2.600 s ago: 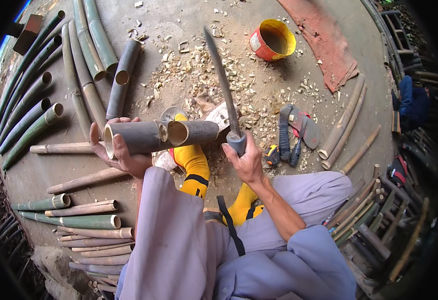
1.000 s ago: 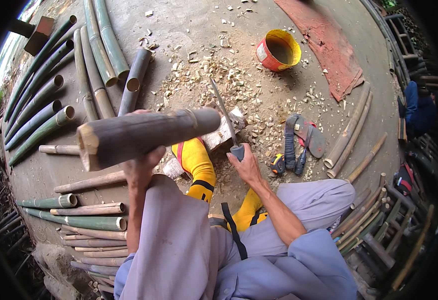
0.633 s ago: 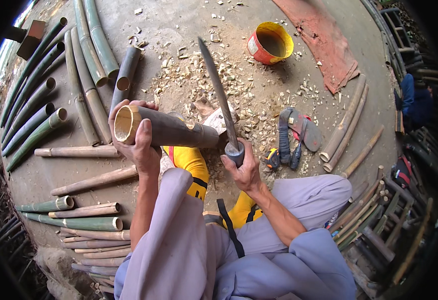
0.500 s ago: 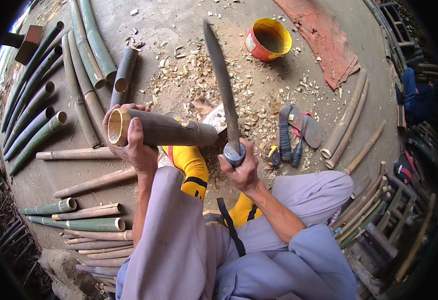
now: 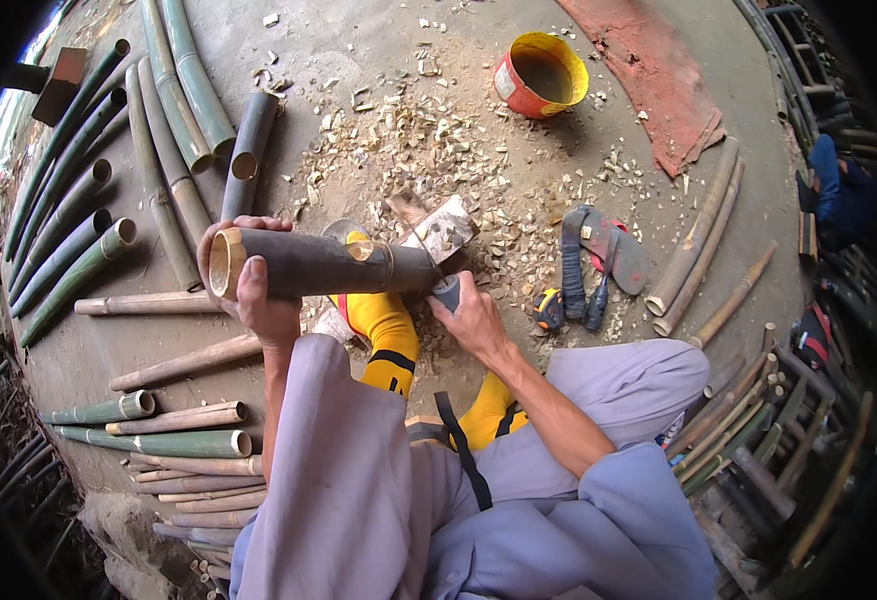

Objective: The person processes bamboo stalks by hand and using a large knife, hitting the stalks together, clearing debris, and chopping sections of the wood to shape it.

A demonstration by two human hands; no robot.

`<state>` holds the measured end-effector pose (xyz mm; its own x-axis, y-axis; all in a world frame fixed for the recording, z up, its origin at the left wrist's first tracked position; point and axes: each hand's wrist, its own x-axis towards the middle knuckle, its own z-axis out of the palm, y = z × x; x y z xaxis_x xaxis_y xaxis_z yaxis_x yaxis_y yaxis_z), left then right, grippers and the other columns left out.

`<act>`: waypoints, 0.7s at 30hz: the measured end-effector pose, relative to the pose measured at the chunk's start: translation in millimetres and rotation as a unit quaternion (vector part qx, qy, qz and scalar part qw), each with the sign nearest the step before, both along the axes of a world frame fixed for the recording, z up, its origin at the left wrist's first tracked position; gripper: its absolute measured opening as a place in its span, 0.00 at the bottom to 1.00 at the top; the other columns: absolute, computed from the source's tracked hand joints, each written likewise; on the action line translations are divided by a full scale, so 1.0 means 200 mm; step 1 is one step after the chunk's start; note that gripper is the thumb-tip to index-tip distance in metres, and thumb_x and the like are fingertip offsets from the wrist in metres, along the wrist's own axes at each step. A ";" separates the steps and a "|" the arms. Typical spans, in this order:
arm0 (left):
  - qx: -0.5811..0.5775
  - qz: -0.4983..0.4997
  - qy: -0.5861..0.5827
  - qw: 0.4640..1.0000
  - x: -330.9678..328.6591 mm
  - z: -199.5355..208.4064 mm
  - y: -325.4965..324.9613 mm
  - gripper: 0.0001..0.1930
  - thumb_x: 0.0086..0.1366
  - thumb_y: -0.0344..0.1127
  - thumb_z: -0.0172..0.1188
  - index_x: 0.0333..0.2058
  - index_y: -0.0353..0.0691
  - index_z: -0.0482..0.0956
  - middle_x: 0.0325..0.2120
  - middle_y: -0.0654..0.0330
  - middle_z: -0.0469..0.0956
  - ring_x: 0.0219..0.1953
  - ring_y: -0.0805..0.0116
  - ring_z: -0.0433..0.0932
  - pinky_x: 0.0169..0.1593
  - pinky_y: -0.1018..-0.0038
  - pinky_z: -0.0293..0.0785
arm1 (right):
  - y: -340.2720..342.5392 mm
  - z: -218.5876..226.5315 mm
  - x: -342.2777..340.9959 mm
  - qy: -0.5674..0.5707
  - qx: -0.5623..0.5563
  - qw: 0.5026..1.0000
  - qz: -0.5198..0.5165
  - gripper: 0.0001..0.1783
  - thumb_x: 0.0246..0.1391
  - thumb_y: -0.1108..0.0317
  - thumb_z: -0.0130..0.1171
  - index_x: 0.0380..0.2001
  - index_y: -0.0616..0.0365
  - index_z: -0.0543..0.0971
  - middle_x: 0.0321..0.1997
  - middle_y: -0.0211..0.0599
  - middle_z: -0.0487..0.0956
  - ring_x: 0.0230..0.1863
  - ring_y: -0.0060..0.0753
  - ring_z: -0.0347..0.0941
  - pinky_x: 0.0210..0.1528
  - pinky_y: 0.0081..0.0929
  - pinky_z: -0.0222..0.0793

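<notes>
My left hand (image 5: 266,305) is wrapped around the cut, open left end of a dark bamboo tube (image 5: 303,263). The tube lies nearly level, with a pale patch of bared wood on its upper side near the middle. My right hand (image 5: 473,318) grips the grey handle of a machete (image 5: 446,293) close by the tube's right end. The blade shows only as a thin line, almost edge-on, and I cannot tell whether it touches the bamboo. Just past that end lies a pale wood block (image 5: 446,230) on the ground.
Wood chips (image 5: 413,150) litter the ground ahead, near a red and yellow bucket (image 5: 548,80). A tape measure (image 5: 548,310) and a sandal (image 5: 618,255) lie to the right. Bamboo lengths (image 5: 173,445) are spread along the left; a red cloth (image 5: 658,80) lies far right.
The machete has come down from a raised position to beside the tube's right end, my right hand shifting slightly left. The tube has turned a little, and its bared patch now shows.
</notes>
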<state>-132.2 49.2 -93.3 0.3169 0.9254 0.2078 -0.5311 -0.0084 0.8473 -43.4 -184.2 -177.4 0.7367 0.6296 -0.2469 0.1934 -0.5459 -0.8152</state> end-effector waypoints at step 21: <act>-0.042 0.102 0.030 0.993 -0.02 -0.01 0.02 0.27 0.55 0.33 0.59 0.52 0.31 0.62 0.34 0.47 0.74 0.34 0.60 0.77 0.38 0.65 0.78 | 0.03 0.25 -0.01 -0.005 0.056 0.998 -0.026 0.22 0.51 0.59 0.63 0.41 0.62 0.68 0.29 0.47 0.78 0.33 0.49 0.78 0.32 0.37 0.72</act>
